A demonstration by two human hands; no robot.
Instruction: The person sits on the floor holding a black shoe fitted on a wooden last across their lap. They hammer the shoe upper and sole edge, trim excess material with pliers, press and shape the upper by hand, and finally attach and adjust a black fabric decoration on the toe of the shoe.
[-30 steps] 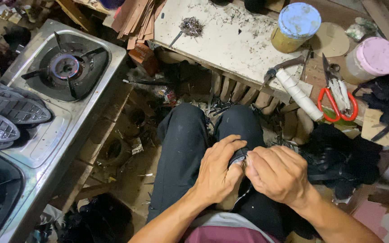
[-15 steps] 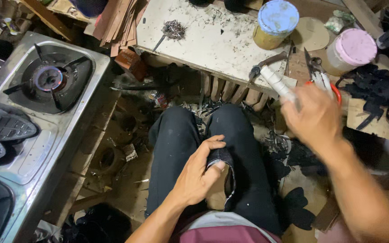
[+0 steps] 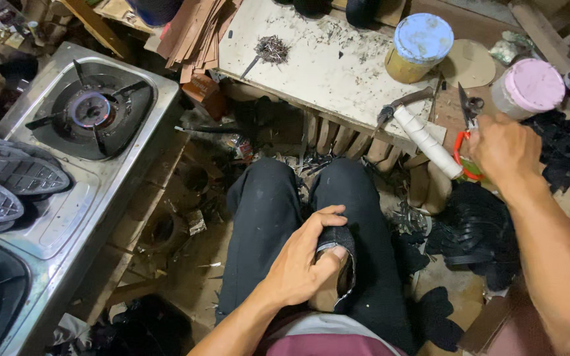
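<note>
Scissors with red handles sit at the right edge of the tabletop, blades pointing away from the person; right hand lies closed over the handles, fingers curled around them, so the tool is gripped, though the loops themselves are mostly hidden under the hand. Reach is long: right arm stretched out from the body, since the tools are kept at the far right of the work surface.

Left hand is clamped on a dark piece of work, black outside with a tan inner face, pressed down against the lap. Looks like a shoe part, cannot tell for sure. Thumb and fingers pinch it against the thigh, likely so it stays put while the other hand is away.

Hammer with white-wrapped handle lies just beside the scissors, head on the tabletop, handle overhanging the edge toward the person, easy to grab. Pile of small nails lies further left on the tabletop. Blue-lidded jar and pink-lidded jar stand upright, lids on, behind the tools.

Gas stove sits off to the left, unlit, with black shoe soles stacked at its near side
</note>
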